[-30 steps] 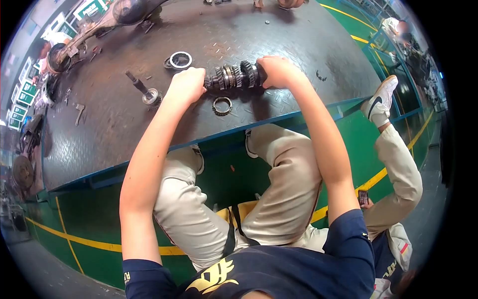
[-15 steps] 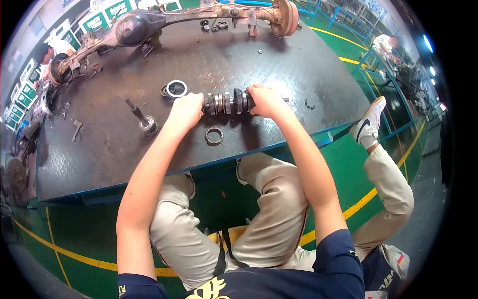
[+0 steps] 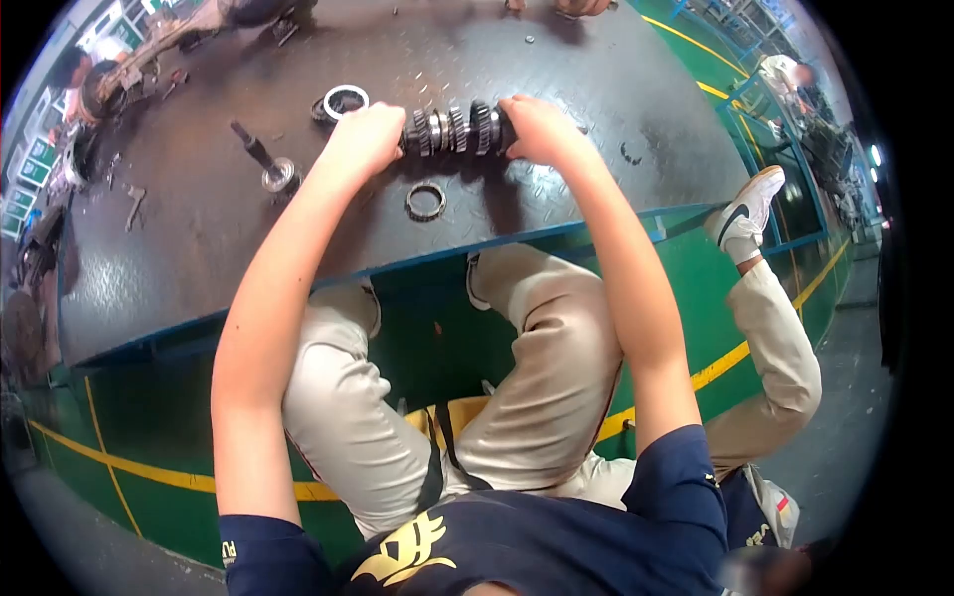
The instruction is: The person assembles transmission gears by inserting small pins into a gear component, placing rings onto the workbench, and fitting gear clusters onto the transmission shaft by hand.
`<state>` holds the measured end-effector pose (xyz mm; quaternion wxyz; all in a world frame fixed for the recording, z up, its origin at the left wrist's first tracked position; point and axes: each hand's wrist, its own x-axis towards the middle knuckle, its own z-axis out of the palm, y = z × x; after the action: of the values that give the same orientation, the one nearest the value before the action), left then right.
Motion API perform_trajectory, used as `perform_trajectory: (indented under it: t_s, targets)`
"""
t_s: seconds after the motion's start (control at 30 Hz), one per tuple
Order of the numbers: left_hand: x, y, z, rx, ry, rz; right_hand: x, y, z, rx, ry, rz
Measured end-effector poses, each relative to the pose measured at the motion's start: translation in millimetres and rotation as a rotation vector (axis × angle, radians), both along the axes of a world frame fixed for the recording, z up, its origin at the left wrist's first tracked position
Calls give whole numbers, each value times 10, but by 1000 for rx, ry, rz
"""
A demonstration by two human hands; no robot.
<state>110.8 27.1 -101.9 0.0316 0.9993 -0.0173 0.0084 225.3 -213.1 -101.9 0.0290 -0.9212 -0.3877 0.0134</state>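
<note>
A gear shaft (image 3: 457, 131), carrying several dark toothed gears, lies crosswise over the dark metal table (image 3: 477, 214). My left hand (image 3: 374, 137) is wrapped round its left end, and my right hand (image 3: 537, 129) grips the right end. Both ends are partly hidden by the fingers. On the near side of the shaft lies a thin toothed ring (image 3: 409, 204). A pale toothed ring (image 3: 347, 89) sits just behind my left hand, resting on a darker part. Further left, a shorter shaft with a gear at its base (image 3: 260, 156) stands tilted.
A rusty axle assembly (image 3: 189, 32) runs along the table's far side. Small loose parts (image 3: 135, 202) lie at the left, and a dark curved fragment (image 3: 630, 154) at the right. Close at my right is another person's leg and shoe (image 3: 747, 211). Another person (image 3: 785, 77) is further back.
The view has tipped downward, so the table and its parts appear higher in the picture. Both hands keep hold of the gear shaft, whose gears now show more clearly.
</note>
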Motion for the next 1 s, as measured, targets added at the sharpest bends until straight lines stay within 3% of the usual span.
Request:
perform_trajectory:
  t_s: [0.23,0.5,0.77,1.0]
  targets:
    - [-46,-47,124,24,109,-16,3,-3,61,-65,-1,60]
    - [-20,-16,85,-6,97,-8,-64,19,133,-38,76,13]
    - [-64,-74,29,-4,-43,12,29,77,51,-4,-57,10]
    - [-25,-57,40,-9,24,47,51,55,-11,16,-18,-5]
